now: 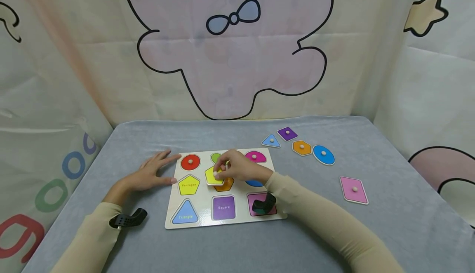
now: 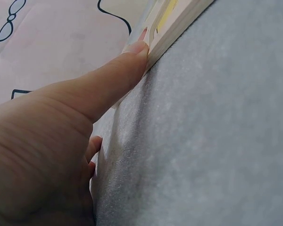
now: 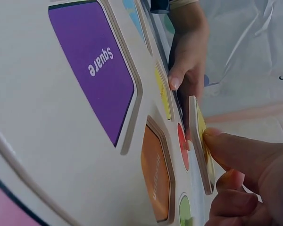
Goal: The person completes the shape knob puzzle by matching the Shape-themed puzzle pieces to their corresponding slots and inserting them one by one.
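The wooden shape puzzle board (image 1: 205, 213) lies on the table. Over its middle, my right hand (image 1: 239, 166) pinches the knob of a yellow pentagon puzzle piece (image 1: 210, 177). That piece is raised above the board and tilted, overlapping the orange hexagon recess (image 3: 155, 172). To its left is the matching yellow recess (image 1: 188, 186) labelled Pentagon. My left hand (image 1: 148, 175) is spread at the board's left edge, its thumb (image 2: 127, 66) touching the side. A red circle piece (image 1: 190, 162), a green piece (image 1: 215, 157) and a magenta semicircle piece (image 1: 255, 156) sit in the board.
Right of the board lie a blue triangle (image 1: 271, 141), a purple diamond (image 1: 287, 133), an orange hexagon (image 1: 302, 147), a blue oval (image 1: 323, 154) and a pink rectangle (image 1: 354, 189). Triangle (image 1: 185, 213) and square (image 1: 224, 208) recesses show along the near side. A printed curtain (image 1: 237, 67) stands behind.
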### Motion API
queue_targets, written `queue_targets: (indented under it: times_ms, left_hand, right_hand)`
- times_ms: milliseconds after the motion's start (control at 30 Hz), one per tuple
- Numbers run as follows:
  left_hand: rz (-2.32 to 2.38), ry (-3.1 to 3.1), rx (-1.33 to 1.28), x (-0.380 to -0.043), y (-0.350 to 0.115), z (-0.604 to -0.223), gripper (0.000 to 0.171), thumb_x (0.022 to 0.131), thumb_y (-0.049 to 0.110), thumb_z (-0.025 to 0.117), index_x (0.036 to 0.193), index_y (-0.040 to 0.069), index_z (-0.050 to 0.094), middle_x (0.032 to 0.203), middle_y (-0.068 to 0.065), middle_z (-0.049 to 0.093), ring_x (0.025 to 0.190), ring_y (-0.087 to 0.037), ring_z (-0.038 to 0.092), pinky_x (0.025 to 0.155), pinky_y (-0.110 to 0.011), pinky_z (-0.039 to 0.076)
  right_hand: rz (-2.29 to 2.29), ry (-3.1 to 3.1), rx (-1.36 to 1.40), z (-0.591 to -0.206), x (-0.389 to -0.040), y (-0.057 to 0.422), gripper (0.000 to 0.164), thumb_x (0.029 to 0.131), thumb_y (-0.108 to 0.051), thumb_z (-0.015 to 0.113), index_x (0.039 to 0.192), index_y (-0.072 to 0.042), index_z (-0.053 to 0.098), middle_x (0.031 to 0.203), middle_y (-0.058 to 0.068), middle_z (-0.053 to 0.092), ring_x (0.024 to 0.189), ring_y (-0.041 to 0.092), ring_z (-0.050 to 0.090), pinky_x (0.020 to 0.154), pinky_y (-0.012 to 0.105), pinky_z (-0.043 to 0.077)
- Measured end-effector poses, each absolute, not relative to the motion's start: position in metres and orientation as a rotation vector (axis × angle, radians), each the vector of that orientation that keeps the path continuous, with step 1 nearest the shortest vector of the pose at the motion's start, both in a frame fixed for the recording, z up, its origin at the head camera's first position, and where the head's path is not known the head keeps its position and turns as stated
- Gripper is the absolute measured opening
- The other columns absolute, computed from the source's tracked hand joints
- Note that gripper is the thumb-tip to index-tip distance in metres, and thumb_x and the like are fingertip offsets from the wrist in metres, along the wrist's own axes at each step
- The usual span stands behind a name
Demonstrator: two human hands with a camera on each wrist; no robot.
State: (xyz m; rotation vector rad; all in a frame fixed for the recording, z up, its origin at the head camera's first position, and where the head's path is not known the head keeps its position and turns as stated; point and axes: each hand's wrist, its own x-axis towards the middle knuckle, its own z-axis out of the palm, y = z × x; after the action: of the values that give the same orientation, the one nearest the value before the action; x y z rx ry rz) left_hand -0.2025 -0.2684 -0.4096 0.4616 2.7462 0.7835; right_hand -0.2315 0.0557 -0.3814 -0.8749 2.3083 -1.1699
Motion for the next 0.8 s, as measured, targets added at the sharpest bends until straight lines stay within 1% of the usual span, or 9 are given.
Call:
queue_targets:
  times_ms: [233,433,600,800]
  left_hand:
    - [0.781,2.744,0.453,-0.203,-0.268,-0.41,0.085,0.085,0.05,0.074,0.156,0.022,0.038,0.167,-0.024,0.014,0.151,-0.054,0.007,0.113,-0.08,0.003]
    - [0.781,2.74,0.453,-0.204,-0.268,-0.411,0.086,0.085,0.05,0.074,0.157,0.022,0.037,0.167,-0.025,0.013,0.151,-0.055,0.005,0.113,-0.081,0.002]
    - [0.781,2.735,0.465,-0.206,-0.27,-0.412,0.085,0.086,0.051,0.074,0.157,0.023,0.036,0.167,-0.025,0.013,0.152,-0.056,0.005,0.113,-0.081,0.001]
    - [0.786,2.732,0.481,-0.206,-0.27,-0.413,0.085,0.087,0.05,0.073,0.157,0.021,0.036,0.167,-0.027,0.013,0.151,-0.057,0.005,0.111,-0.082,0.002]
  right_hand:
    - [-1.174,2.288,-0.853,-0.381,-0.23,0.046,0.006,0.087,-0.009,0.079,0.092,-0.006,0.076,0.07,-0.001,0.049,0.069,0.012,0.047,0.054,0.017,0.041]
    - [-1.162,2.265,-0.887,-0.38,-0.228,0.033,0.006,0.088,-0.008,0.078,0.091,-0.004,0.075,0.069,-0.002,0.048,0.066,0.01,0.044,0.053,0.017,0.036]
    - [-1.146,2.256,-0.907,-0.382,-0.227,0.02,0.006,0.087,-0.009,0.079,0.091,-0.005,0.076,0.068,-0.003,0.048,0.065,0.009,0.044,0.054,0.018,0.033]
    - [-1.174,2.249,-0.88,-0.383,-0.224,0.006,0.007,0.087,-0.008,0.079,0.091,-0.004,0.075,0.067,-0.004,0.047,0.065,0.009,0.045,0.055,0.018,0.033]
